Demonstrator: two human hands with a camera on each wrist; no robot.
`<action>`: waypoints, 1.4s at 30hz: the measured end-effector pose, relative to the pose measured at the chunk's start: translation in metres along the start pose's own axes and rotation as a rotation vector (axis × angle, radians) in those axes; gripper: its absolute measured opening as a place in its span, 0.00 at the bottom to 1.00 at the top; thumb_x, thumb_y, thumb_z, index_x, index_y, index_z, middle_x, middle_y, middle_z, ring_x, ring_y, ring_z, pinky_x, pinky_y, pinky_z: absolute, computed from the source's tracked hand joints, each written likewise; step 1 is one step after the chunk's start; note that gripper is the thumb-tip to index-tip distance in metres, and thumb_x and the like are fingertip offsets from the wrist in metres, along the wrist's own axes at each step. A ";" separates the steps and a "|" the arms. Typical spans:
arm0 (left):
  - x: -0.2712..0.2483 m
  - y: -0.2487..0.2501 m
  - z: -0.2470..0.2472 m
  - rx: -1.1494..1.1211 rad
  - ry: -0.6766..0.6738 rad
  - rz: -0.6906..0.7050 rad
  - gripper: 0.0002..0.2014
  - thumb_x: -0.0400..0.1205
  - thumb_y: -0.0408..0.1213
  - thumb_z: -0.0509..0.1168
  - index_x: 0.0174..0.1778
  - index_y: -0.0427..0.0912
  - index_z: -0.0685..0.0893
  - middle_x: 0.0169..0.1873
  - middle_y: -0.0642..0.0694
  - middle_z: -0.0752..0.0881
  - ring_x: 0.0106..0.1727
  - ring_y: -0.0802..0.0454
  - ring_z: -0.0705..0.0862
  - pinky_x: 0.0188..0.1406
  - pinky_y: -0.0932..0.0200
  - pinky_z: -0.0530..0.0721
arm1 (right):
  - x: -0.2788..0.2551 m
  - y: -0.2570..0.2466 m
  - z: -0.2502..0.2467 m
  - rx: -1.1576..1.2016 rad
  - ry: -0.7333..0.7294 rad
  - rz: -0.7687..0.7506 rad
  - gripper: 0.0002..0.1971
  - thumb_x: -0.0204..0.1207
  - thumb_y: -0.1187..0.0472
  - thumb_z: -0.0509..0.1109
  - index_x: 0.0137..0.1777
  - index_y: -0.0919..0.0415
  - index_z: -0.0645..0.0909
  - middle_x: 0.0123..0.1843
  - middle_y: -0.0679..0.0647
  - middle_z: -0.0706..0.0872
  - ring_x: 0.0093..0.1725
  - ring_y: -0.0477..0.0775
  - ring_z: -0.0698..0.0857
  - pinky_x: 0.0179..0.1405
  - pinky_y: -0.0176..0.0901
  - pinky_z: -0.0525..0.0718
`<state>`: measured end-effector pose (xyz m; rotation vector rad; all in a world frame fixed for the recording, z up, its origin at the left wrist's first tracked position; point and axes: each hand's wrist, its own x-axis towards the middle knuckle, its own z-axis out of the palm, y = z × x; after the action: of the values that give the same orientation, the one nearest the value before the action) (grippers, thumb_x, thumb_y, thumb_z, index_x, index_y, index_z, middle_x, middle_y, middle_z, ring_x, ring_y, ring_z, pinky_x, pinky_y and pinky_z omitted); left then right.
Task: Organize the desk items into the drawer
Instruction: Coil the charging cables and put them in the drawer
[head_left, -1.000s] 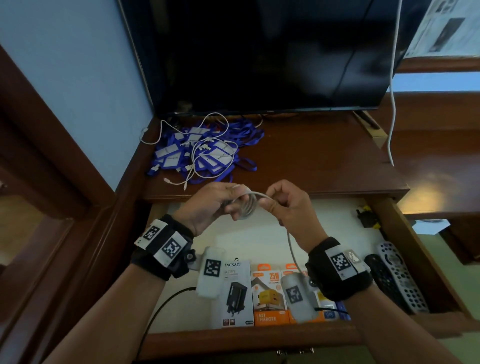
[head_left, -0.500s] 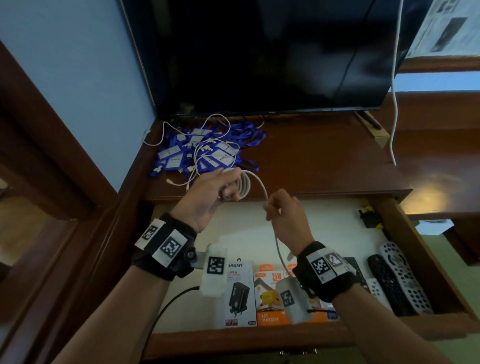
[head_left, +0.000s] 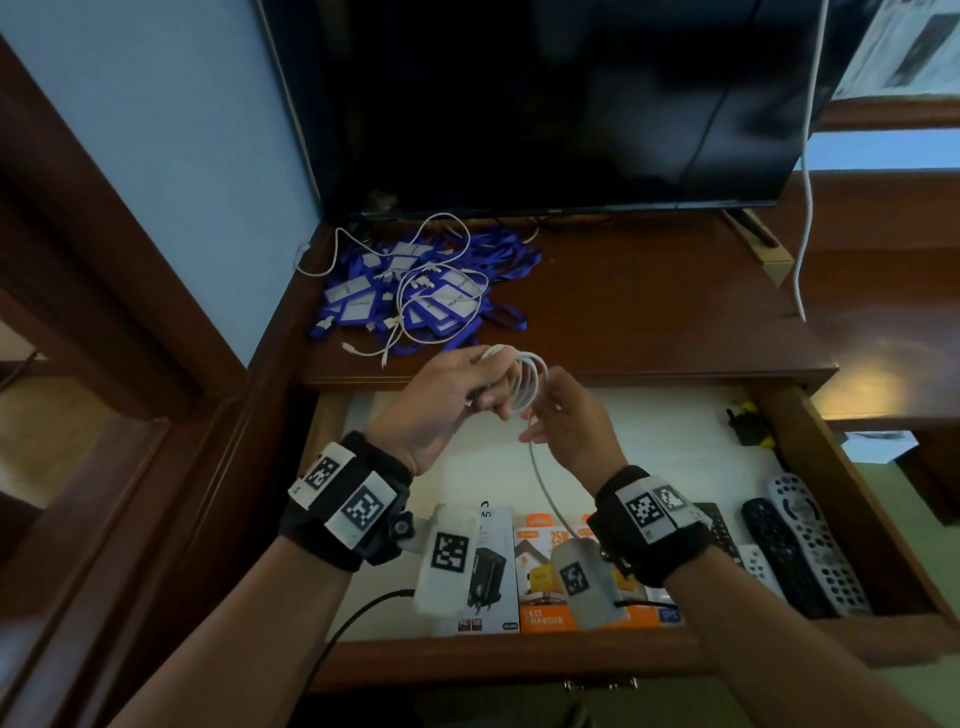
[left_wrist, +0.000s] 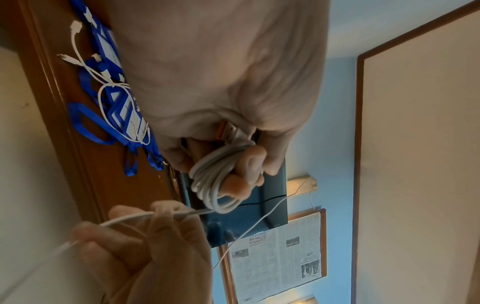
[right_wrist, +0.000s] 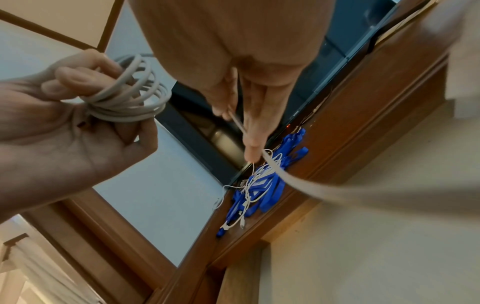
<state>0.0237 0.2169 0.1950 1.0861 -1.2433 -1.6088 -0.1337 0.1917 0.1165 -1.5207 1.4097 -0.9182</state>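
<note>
Another loop laid on: the cable coil is fuller, the loose tail shorter.

Above the open drawer, the left hand grips the white cable wound round its fingers; the right hand, back from its downward pull, pinches the tail, seemingly between thumb and forefinger.

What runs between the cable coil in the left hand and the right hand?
A short straight stretch of the same white cable, from coil to right hand; the left wrist view shows it.
</note>
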 end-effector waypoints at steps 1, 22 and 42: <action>0.000 -0.001 -0.001 -0.025 0.021 0.011 0.14 0.86 0.42 0.56 0.41 0.39 0.80 0.22 0.51 0.72 0.29 0.53 0.76 0.44 0.57 0.78 | -0.001 -0.004 -0.001 0.011 -0.062 0.037 0.03 0.83 0.65 0.62 0.49 0.63 0.76 0.39 0.58 0.85 0.33 0.60 0.88 0.44 0.64 0.88; -0.007 0.023 -0.055 -0.722 0.356 0.442 0.15 0.88 0.43 0.54 0.39 0.44 0.79 0.21 0.54 0.71 0.28 0.57 0.75 0.47 0.60 0.74 | -0.028 0.013 0.009 -0.819 -0.442 -0.043 0.07 0.83 0.62 0.56 0.51 0.61 0.76 0.45 0.58 0.89 0.38 0.58 0.85 0.41 0.51 0.85; -0.006 0.010 -0.031 -0.478 0.377 0.318 0.15 0.89 0.39 0.53 0.37 0.42 0.76 0.21 0.51 0.68 0.26 0.57 0.73 0.40 0.62 0.77 | -0.011 0.030 -0.008 -0.218 -0.103 0.209 0.29 0.71 0.54 0.78 0.70 0.58 0.71 0.58 0.55 0.85 0.52 0.51 0.82 0.48 0.38 0.74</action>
<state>0.0560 0.2120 0.2014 0.7902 -0.6902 -1.2894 -0.1534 0.2012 0.0923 -1.5198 1.5982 -0.5673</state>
